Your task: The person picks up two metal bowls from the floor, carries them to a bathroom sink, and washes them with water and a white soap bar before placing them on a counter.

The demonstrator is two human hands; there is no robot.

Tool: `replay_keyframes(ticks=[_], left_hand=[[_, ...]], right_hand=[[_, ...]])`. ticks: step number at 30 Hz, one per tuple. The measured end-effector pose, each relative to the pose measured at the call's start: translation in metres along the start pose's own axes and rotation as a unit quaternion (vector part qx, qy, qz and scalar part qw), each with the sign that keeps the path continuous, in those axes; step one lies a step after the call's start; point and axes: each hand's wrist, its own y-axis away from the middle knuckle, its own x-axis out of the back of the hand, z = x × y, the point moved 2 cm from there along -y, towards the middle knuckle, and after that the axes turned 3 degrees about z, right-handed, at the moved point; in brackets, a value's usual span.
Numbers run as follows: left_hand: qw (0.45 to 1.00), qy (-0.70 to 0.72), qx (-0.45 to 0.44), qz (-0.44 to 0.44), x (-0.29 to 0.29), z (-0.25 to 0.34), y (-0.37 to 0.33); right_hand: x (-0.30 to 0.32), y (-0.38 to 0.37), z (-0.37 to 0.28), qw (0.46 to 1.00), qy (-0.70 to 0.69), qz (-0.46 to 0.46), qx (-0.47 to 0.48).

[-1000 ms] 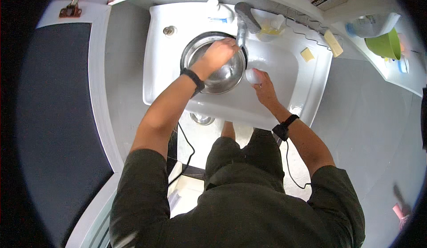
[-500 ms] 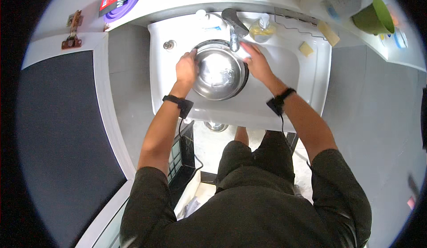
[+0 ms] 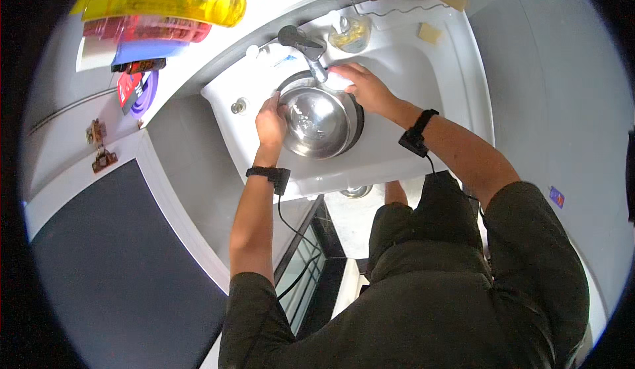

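Observation:
A shiny stainless steel bowl point(image 3: 315, 125) is tilted inside or over a larger dark-rimmed round vessel point(image 3: 360, 127) in the white sink point(image 3: 423, 91). My left hand point(image 3: 270, 124) grips the bowl's left rim, fingers closed around the edge. On the far right side of the bowl, my right hand point(image 3: 369, 90) pinches a small white thing point(image 3: 337, 80) whose kind I cannot make out. The tap point(image 3: 305, 46) reaches over the vessel's far edge, its spout beside the white thing. Whether water runs is hard to tell.
Behind the tap stands a clear pump bottle point(image 3: 349, 33) with yellow liquid. A yellow sponge point(image 3: 429, 33) lies on the sink's far right ledge. Yellow and pink bottles point(image 3: 165, 1) line the shelf at far left. A dark-panelled door point(image 3: 119, 250) is at left.
My view has turned, so the sink appears rotated and more of the shelf's left end shows. Both hands keep their places at the bowl, which seems slightly more tilted.

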Motion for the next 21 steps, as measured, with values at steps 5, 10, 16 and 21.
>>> replay_keyframes(ticks=[5, 10, 16, 21], left_hand=[[0.997, -0.005, -0.081, -0.02, 0.001, 0.031, -0.013], [0.988, -0.016, -0.149, -0.026, -0.004, 0.045, -0.026], [0.984, -0.035, -0.171, -0.023, -0.002, 0.04, -0.024], [0.958, -0.05, -0.275, -0.058, -0.005, 0.076, -0.04]], right_hand=[[0.001, 0.06, -0.009, 0.993, 0.005, -0.027, -0.115], [-0.003, -0.013, 0.001, 0.999, 0.011, 0.026, 0.017], [-0.005, 0.069, 0.008, 0.999, 0.007, -0.03, -0.044], [-0.01, 0.005, -0.007, 0.997, -0.022, 0.048, 0.064]])
